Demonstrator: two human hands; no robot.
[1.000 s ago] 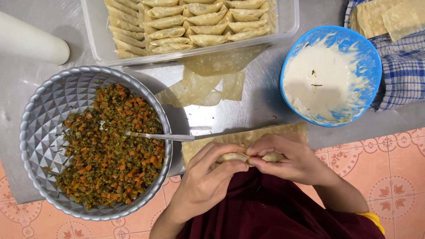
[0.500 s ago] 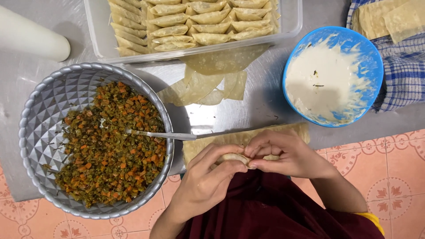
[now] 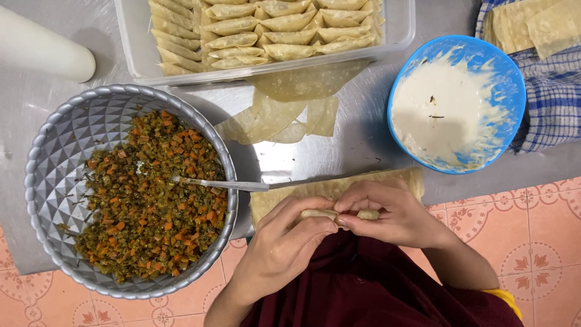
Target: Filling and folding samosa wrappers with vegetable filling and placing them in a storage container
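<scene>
A small roll of pastry [image 3: 330, 214] is pinched between the fingertips of the left hand [image 3: 284, 242] and the right hand [image 3: 387, 212], both grips pressed together on it, just above a flat wrapper sheet [image 3: 339, 189] laid at the near edge of the counter [image 3: 363, 139]. A spoon [image 3: 221, 183] is rested in the grey bowl [image 3: 42, 181] of chopped filling [image 3: 151, 194] beside them.

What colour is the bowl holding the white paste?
The bowl is bright blue, smeared inside with white paste; it shows clearly in the head view.
</scene>
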